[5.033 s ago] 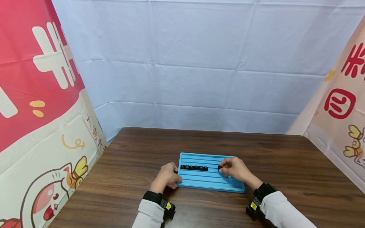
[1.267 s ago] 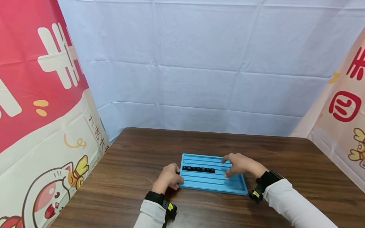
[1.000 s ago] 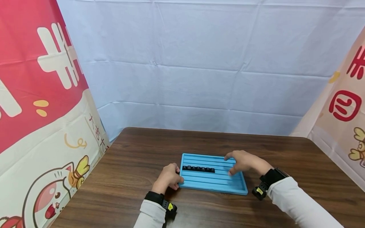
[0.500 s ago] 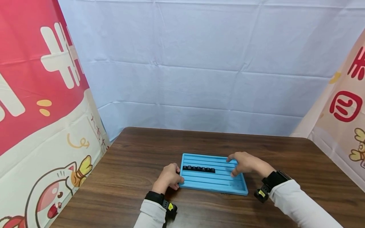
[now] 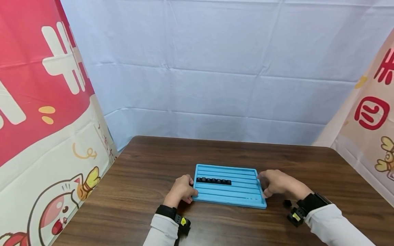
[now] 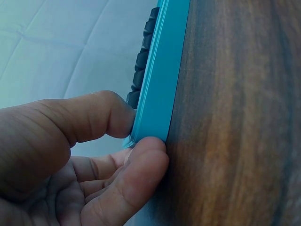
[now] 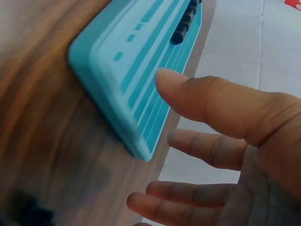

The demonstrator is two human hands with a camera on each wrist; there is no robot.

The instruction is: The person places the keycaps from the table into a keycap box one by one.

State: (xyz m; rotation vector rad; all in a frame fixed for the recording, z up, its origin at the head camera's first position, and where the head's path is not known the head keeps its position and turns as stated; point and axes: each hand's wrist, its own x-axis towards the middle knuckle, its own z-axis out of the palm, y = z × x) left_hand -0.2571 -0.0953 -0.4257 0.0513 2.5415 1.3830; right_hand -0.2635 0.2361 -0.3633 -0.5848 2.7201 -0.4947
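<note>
A light-blue ridged tray (image 5: 227, 196) lies on the table, a row of several black keycaps (image 5: 213, 181) along one of its grooves from the left side. My left hand (image 5: 181, 189) pinches the tray's left edge near the front; in the left wrist view, the thumb (image 6: 113, 115) lies at the top rim and a finger (image 6: 141, 174) against the side wall. My right hand (image 5: 278, 182) is at the tray's right edge, fingers and thumb spread, nothing between them. In the right wrist view, the thumb (image 7: 207, 96) overlaps the tray's grooves.
A small loose black piece (image 5: 287, 204) lies on the brown wooden table (image 5: 147, 164) beneath my right wrist. A pale cloth (image 5: 212, 68) hangs behind the table, with printed banners on the left (image 5: 37, 136) and right (image 5: 369, 136).
Five seconds ago my right hand held a keycap over the tray; the row is now one longer. The right hand has since moved right, off the grooves to the tray's edge. The left hand stays put.
</note>
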